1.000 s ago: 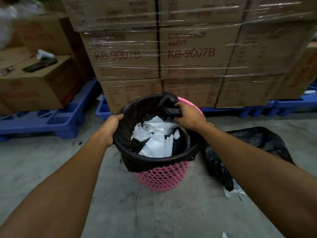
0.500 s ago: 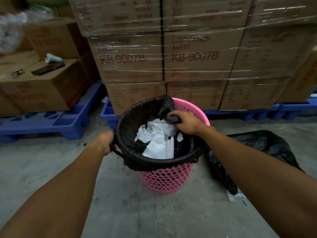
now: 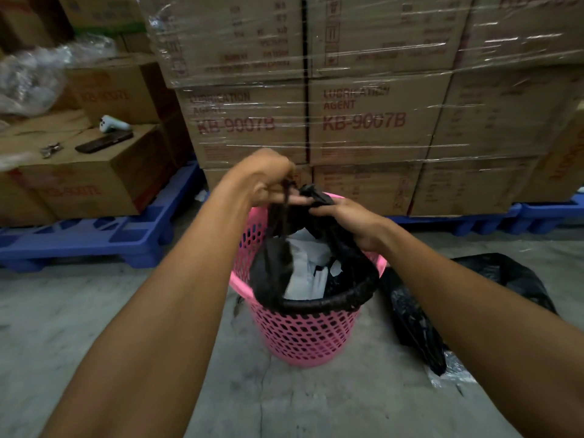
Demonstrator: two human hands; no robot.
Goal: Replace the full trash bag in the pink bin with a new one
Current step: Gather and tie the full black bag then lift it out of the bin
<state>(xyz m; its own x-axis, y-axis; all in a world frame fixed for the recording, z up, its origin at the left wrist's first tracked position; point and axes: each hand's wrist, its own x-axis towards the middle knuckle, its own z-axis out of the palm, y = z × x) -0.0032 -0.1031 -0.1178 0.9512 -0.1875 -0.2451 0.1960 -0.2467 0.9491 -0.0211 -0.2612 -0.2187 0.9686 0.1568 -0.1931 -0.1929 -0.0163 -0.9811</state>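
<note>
The pink perforated bin (image 3: 303, 336) stands on the concrete floor in the middle of the view. Inside it sits the full black trash bag (image 3: 341, 298), with white paper waste (image 3: 308, 273) showing through its mouth. My left hand (image 3: 265, 181) pinches the bag's left edge and holds it up above the bin's far rim. My right hand (image 3: 350, 219) grips the bag's far right edge, bunched, close to the left hand. The bag's near edge still wraps the bin's front rim. A second black bag (image 3: 420, 320) lies crumpled on the floor right of the bin.
Shrink-wrapped cardboard boxes (image 3: 373, 118) on blue pallets (image 3: 94, 238) stand close behind the bin. To the left, a lower box (image 3: 91, 172) carries a phone (image 3: 104, 142), a small white device and keys. Bare concrete floor lies in front.
My left hand pulled the bag's left edge off the rim and lifted it to the middle. My right hand drew the far edge up toward it. The bin's pink rim now shows.
</note>
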